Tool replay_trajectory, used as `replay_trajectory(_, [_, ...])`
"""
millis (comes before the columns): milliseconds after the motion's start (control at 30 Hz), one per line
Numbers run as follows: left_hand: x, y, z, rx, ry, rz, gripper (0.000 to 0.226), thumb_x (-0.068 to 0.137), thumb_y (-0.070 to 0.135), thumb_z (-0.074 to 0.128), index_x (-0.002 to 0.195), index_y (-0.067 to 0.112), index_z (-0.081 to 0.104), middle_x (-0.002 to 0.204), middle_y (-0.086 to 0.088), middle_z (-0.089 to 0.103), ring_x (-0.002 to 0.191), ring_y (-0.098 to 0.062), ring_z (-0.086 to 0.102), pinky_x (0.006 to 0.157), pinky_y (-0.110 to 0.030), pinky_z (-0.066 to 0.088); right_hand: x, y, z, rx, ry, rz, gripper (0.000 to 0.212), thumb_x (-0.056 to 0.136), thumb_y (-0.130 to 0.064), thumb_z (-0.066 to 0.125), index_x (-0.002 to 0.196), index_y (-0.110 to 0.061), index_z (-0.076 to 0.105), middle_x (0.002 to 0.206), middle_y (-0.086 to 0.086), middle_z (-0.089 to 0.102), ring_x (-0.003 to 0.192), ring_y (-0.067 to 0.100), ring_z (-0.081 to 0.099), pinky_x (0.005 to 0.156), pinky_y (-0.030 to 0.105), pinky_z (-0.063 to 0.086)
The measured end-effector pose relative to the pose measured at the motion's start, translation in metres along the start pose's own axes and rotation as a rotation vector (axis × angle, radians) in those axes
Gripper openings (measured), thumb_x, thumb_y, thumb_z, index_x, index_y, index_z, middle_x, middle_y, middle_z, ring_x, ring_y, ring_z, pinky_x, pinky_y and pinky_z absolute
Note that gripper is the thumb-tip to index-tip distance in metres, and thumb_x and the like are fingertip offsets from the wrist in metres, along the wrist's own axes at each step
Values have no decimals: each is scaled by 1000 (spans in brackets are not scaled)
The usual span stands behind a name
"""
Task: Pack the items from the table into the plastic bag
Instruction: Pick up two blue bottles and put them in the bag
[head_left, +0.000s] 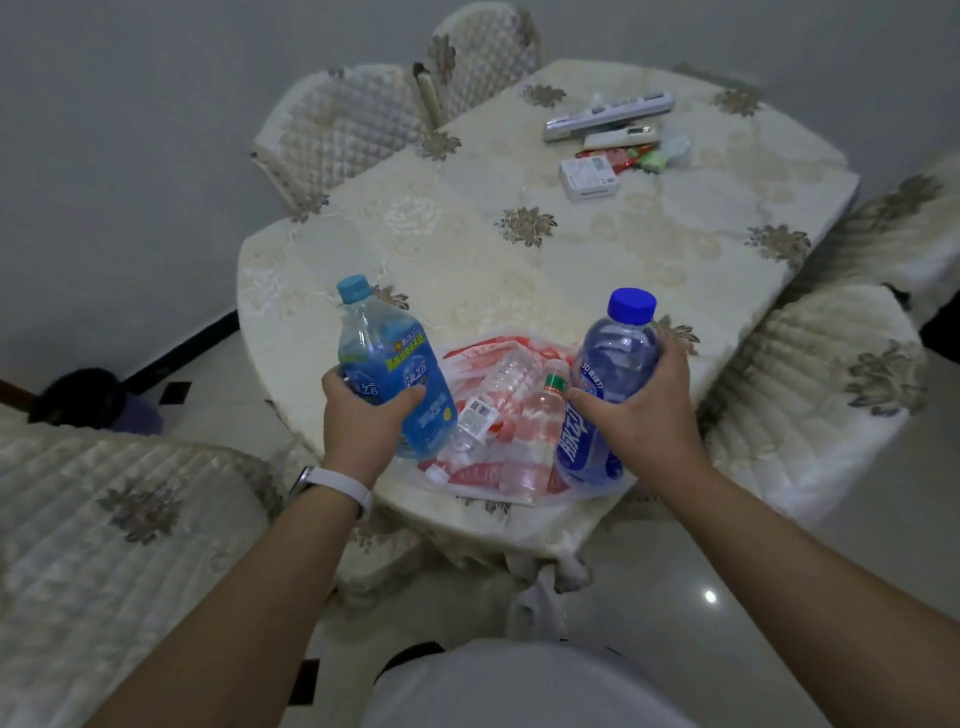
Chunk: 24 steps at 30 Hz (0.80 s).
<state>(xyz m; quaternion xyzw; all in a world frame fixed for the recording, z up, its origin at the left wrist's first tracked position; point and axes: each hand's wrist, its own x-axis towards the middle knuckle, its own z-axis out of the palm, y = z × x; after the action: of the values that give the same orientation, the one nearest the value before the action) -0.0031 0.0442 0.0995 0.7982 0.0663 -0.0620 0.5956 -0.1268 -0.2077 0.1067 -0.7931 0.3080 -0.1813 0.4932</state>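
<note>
My left hand (369, 415) grips a light-blue drink bottle (387, 364) with a pale blue cap, held upright above the table's near edge. A dark-blue-capped bottle (610, 384) with a blue label is held in my right hand (644, 410), tilted slightly. Between the two lies a red-and-white plastic bag (493, 358), flat on the table. On it rest a clear bottle lying down (498, 395) with a barcode label and a small clear bottle (540, 431) with a red-green cap.
The cream tablecloth (519, 249) covers a rounded table. At its far right are a power strip (610, 117), a remote, a white box (589, 179) and small wrappers. Quilted chairs (343, 130) stand around the table, one at my near left (104, 519).
</note>
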Motion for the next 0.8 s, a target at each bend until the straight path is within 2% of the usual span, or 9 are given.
replay_trajectory(133, [18, 0, 11, 46, -33, -9, 74, 71, 15, 84, 129, 14, 37, 108, 6, 55, 87, -3, 58, 74, -25, 50, 9, 2, 6, -4, 52, 36, 106, 45, -66, 79, 134, -34, 33, 130, -6, 48, 112, 17, 58, 89, 50, 54])
replay_trajectory(333, [43, -8, 20, 74, -102, 12, 75, 72, 12, 84, 129, 11, 36, 112, 1, 54, 93, -13, 60, 74, -25, 49, 13, 2, 14, 8, 149, 77, 115, 46, -63, 79, 141, -23, 30, 136, -2, 42, 117, 16, 52, 95, 43, 49])
replay_trajectory(433, [52, -16, 26, 80, -144, 29, 73, 71, 10, 84, 127, 11, 36, 111, 1, 54, 95, -14, 60, 70, -19, 48, 11, 7, 22, -19, 203, 129, 115, 44, -69, 76, 140, -25, 29, 135, -2, 41, 119, 20, 53, 94, 47, 51])
replay_trajectory(533, [60, -21, 31, 73, -169, 67, 70, 71, 13, 85, 121, 15, 36, 109, 5, 54, 93, -7, 60, 69, -13, 49, 8, 10, 32, -31, 249, 177, 114, 44, -71, 75, 139, -28, 28, 136, -4, 40, 121, 19, 52, 95, 50, 51])
replay_trajectory(600, [61, -21, 34, 73, -179, 106, 70, 71, 14, 85, 120, 16, 35, 111, 3, 53, 93, -5, 59, 66, -7, 49, 5, 10, 38, -22, 271, 182, 110, 45, -68, 77, 138, -30, 30, 135, -3, 41, 120, 17, 52, 96, 47, 50])
replay_trajectory(700, [67, -24, 37, 74, -217, 144, 74, 68, 14, 87, 122, 14, 36, 116, 1, 51, 99, -11, 57, 70, -3, 48, 3, 11, 49, -20, 302, 159, 102, 52, -55, 85, 136, -27, 34, 132, -2, 42, 119, 15, 51, 97, 36, 49])
replay_trajectory(800, [69, -32, 34, 118, -258, 171, 79, 64, 18, 89, 122, 16, 37, 114, 5, 49, 101, -9, 54, 72, -2, 46, 0, 16, 56, -39, 330, 149, 98, 53, -52, 88, 131, -28, 34, 130, -3, 43, 117, 14, 52, 96, 37, 50])
